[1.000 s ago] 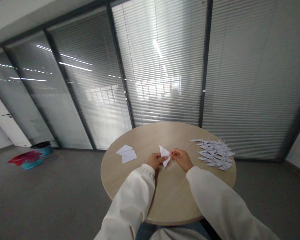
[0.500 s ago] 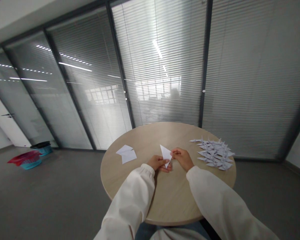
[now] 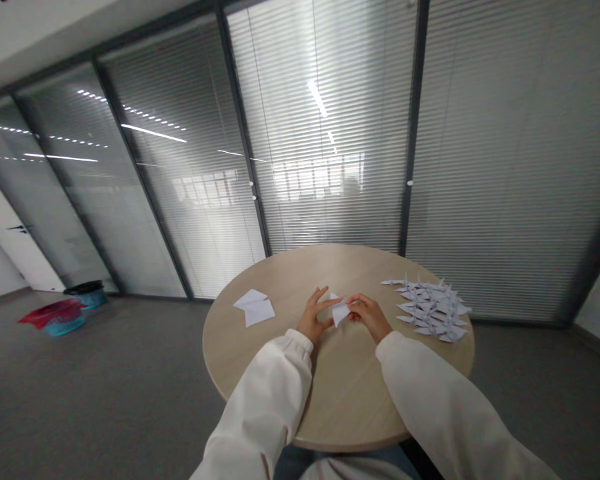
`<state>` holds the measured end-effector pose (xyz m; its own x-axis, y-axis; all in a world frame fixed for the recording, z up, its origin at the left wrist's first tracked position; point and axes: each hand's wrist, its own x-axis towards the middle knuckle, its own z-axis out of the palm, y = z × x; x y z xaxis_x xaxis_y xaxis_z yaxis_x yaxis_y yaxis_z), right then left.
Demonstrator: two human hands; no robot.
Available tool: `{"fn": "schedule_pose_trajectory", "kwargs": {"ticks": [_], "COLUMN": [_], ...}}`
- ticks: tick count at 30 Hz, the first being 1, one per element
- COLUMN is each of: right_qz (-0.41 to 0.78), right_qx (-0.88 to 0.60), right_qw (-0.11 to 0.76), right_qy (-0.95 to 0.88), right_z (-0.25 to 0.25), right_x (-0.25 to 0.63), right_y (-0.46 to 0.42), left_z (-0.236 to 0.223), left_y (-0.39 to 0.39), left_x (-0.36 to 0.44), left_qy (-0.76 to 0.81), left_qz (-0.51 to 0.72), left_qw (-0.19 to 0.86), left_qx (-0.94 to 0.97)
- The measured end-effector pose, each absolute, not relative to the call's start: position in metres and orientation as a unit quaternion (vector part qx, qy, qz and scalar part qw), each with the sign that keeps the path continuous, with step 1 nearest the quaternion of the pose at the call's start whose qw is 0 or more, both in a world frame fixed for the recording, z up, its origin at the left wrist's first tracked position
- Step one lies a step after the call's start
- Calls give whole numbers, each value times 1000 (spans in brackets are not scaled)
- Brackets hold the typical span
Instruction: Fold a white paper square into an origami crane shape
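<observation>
A small folded piece of white paper [image 3: 340, 312] is held up over the middle of the round table, between my two hands. My right hand [image 3: 369, 315] pinches its right edge between thumb and fingers. On the other side, my left hand [image 3: 316, 316] has its fingers spread, with the index fingertip and thumb right at the paper's left edge. Whether those fingertips press on it I cannot tell. To the right lies a pile of folded white paper cranes [image 3: 434, 308]. Flat white paper pieces [image 3: 258, 312] lie to the left, partly overlapping.
The round wooden table [image 3: 350, 407] reaches close to a glass partition with blinds [image 3: 330, 220]. On the floor at left stand a blue bin with a red bag [image 3: 55, 315] and another with a black bag [image 3: 91, 293].
My left hand has come off its grip on the paper and its fingers have spread. The paper has turned and shows a smaller outline. My right hand keeps its pinch.
</observation>
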<state>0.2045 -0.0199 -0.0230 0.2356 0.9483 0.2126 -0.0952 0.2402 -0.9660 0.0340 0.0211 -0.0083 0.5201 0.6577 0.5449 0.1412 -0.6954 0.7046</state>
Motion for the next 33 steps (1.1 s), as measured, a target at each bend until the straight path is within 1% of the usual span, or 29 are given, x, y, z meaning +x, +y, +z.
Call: {"fn": "schedule_pose_trajectory", "kwargs": {"ticks": [2, 5, 8, 10, 15, 21, 25, 33], "right_qz": [441, 463, 467, 446, 340, 272, 228, 203], "right_qx": [-443, -405, -374, -383, -440, -456, -468, -490], "right_qw": [627, 631, 636, 633, 607, 587, 590, 583], "right_qy": [-464, -473, -488, -504, -568, -612, -617, -616], "right_z": [-21, -19, -17, -17, -20, -21, -23, -25], "right_x": [202, 199, 198, 199, 200, 202, 202, 202], "right_y": [-22, -25, -26, -27, -27, -27, -25, -24], "left_z": [-7, -6, -6, -6, -5, -2, -2, -1], "left_y": [21, 21, 22, 23, 24, 20, 19, 24], "left_x": [36, 39, 41, 41, 41, 40, 41, 39], "left_qy": [240, 249, 287, 306, 310, 299, 288, 257], "left_qz": [432, 456, 451, 447, 463, 439, 428, 460], "left_qw": [307, 360, 419, 449, 512, 574, 590, 589], "left_qx": [814, 775, 734, 711, 653, 623, 621, 613]}}
